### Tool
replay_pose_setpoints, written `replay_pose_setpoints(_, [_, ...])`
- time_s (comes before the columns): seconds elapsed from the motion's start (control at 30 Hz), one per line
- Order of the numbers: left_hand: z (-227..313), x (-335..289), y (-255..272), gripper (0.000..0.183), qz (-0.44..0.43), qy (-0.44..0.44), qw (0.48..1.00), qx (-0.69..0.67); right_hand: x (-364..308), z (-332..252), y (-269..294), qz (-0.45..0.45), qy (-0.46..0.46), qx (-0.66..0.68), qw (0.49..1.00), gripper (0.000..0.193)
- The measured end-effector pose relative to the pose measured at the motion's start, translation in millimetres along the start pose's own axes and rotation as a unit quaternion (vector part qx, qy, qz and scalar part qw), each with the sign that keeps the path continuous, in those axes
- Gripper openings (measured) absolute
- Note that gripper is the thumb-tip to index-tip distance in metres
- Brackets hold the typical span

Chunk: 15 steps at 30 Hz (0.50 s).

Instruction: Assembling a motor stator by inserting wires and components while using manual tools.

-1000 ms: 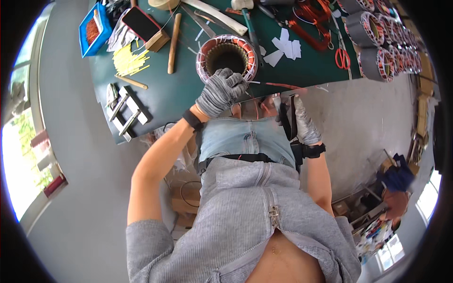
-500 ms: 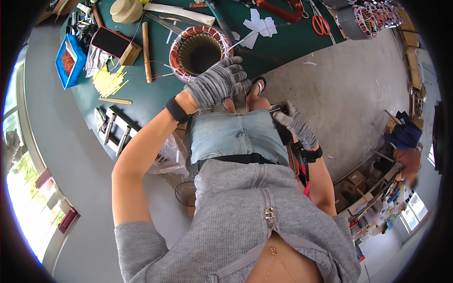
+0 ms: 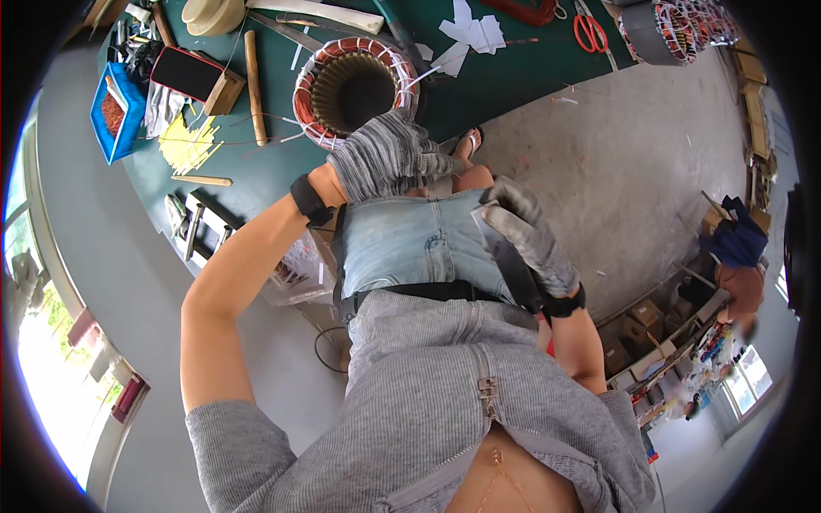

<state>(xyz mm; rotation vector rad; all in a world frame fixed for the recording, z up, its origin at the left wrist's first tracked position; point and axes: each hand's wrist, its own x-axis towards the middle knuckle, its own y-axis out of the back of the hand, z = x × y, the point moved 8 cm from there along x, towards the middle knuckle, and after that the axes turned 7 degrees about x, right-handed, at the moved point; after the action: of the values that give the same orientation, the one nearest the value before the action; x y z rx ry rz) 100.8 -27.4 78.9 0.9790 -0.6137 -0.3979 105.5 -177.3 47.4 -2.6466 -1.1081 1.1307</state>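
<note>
My left hand [image 3: 385, 158], in a grey striped glove, is beside the near rim of a motor stator [image 3: 308, 85] wound with copper wire and white lacing. Its fingers are bent together; whatever they pinch is too small to make out. My right hand [image 3: 530, 235], gloved too, is over my right thigh. Its curled fingers close around a flat, dark, blade-like tool [image 3: 511, 267] with a paler grey end, which slants down toward my wrist. Part of this tool is covered by the glove. White sleeving and thin wire leads [image 3: 289, 137] stick out from the stator's left side.
On the green table [image 3: 248, 171] lie a wooden stick [image 3: 255, 90], a phone [image 3: 188, 74] leaning on a wood block, yellow strips [image 3: 188, 145], a blue tray [image 3: 128, 120], white paper pieces [image 3: 472, 34] and red-handled scissors [image 3: 590, 32]. Another stator [image 3: 654, 34] stands far right.
My right hand has risen slightly and turned, bringing the dark tool into plain view. My left hand's fingers have drawn together and moved slightly down. The whole view has shifted a little.
</note>
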Motion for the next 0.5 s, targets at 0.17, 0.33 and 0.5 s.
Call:
replay_pose_setpoints(0.17, [-7,3,-9,0.022,-0.090,0.046,0.994,0.046,15,-34,-18,0.021,0.103,-0.218,0.970,0.017])
replay_pose_setpoints(0.33, [0,-5,0,0.019,0.028,-0.007,0.997,0.076,0,8,1,0.012,-0.062,-0.031,0.998,0.015])
replay_pose_setpoints(0.5, [-8,-5,-13,0.018,-0.029,0.007,0.996,0.090,18,-6,-14,-0.023,-0.030,-0.011,0.999,0.018])
